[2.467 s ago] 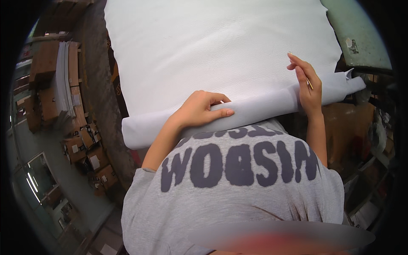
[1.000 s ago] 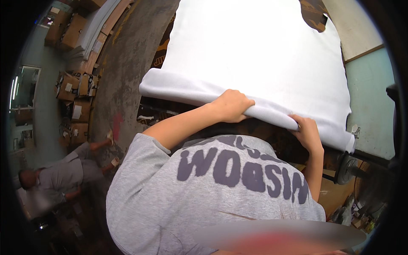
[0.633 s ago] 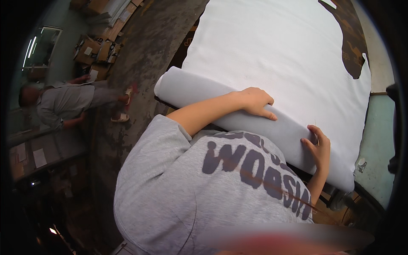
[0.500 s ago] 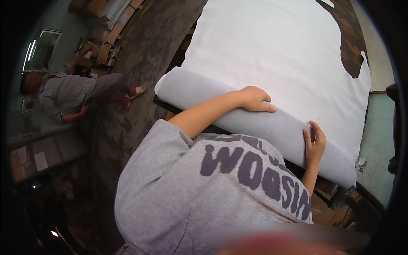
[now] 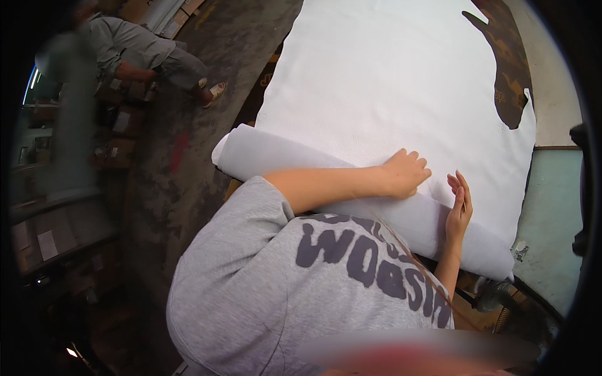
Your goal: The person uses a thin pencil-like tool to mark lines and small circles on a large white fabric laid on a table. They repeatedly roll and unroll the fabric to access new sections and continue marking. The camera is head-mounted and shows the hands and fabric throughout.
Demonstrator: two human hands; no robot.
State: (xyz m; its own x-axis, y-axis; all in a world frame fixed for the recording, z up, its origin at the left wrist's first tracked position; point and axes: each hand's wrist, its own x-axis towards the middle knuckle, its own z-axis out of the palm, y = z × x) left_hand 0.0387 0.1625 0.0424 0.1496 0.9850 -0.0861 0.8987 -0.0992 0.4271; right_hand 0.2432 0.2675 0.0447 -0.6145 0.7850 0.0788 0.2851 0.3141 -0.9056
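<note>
A large white hide (image 5: 376,88), leather-like with irregular edges, spreads away from me. Its near end curves over into a thick pale grey roll (image 5: 401,219) in front of my body. My left hand (image 5: 406,174) rests at the top of this roll, its fingers curled and pressed together; whatever they pinch is hidden. Close to its right, my right hand (image 5: 459,200) is raised with fingers stretched out, its wrist against the roll. The forearm of my left arm lies across the roll.
Beneath the hide, a dark patterned surface (image 5: 511,69) shows through a notch at the right. A pale green panel (image 5: 552,207) stands beyond it. At far left another person (image 5: 135,47) is on the floor near shelves and boxes. A fan-like object (image 5: 495,296) sits below the roll's right end.
My left hand has shifted right and curled its fingers. My right hand has lifted slightly off the roll, fingers straighter. The other person has moved farther away, and my view has shifted.
</note>
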